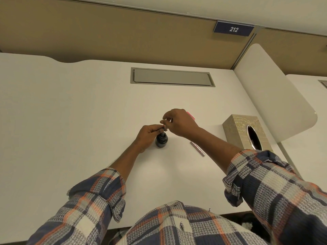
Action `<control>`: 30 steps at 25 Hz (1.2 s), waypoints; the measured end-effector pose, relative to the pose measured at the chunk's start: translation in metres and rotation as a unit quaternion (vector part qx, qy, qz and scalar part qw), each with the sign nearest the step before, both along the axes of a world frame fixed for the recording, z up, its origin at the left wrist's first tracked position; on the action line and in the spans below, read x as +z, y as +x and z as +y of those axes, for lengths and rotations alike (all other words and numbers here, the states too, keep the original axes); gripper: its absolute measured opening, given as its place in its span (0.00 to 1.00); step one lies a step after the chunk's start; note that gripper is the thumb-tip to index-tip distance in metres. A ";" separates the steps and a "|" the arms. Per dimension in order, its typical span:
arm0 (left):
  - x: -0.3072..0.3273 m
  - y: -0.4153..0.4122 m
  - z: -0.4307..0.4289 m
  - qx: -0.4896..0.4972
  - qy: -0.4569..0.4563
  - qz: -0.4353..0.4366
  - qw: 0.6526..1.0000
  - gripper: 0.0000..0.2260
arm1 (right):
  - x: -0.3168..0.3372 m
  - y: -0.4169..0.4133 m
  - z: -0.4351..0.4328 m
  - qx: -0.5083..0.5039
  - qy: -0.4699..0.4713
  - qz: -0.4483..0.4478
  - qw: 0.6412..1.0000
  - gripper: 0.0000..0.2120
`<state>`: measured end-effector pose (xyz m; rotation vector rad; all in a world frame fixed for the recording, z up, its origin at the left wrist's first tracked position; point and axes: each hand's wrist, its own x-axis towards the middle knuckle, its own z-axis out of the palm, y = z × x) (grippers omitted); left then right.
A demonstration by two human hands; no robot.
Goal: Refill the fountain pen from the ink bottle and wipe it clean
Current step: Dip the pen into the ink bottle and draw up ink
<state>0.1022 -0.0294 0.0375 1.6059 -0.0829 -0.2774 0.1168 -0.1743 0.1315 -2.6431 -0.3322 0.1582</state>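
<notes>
Fountain pen (pixel 162 132) stood nib-down in ink bottle (pixel 161 141), mid-desk. Left hand (pixel 147 137) pinched its lower part; right hand (pixel 178 122) pinched the top. Filling step, probably. Next: lift, wipe; tissue box (pixel 233 126) at 3 o'clock.

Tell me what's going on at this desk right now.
A person is refilling a fountain pen. The left hand holds the pen upright with its tip in the open ink bottle, while the right hand pinches its upper end. A silvery pen part lies on the desk near a tissue box.
</notes>
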 end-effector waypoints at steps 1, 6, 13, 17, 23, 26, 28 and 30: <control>0.000 0.000 0.000 0.001 -0.002 0.001 1.000 0.08 | 0.001 0.001 0.000 -0.001 0.006 0.006 1.000 0.08; 0.000 -0.001 -0.001 0.007 -0.018 0.008 1.000 0.09 | 0.004 0.003 -0.002 0.015 -0.008 0.019 1.000 0.08; -0.002 0.001 0.000 -0.001 -0.007 0.007 1.000 0.08 | 0.001 0.002 0.000 0.012 -0.032 0.003 0.999 0.10; -0.002 0.000 0.000 0.001 -0.024 0.011 1.000 0.09 | 0.004 0.003 -0.003 0.038 -0.010 0.019 0.999 0.07; -0.002 0.000 -0.001 0.001 -0.005 0.008 1.000 0.08 | 0.001 0.001 -0.001 0.026 -0.042 0.002 0.999 0.10; -0.002 0.001 0.000 0.000 -0.006 0.010 1.000 0.08 | 0.000 0.001 -0.001 0.018 -0.037 0.000 0.999 0.11; -0.002 0.000 0.000 0.001 -0.014 0.012 1.000 0.08 | 0.001 0.001 -0.001 0.012 -0.007 0.005 1.000 0.09; -0.002 0.000 0.000 0.003 -0.014 0.012 1.000 0.08 | 0.003 0.001 -0.002 0.016 0.004 0.010 1.000 0.08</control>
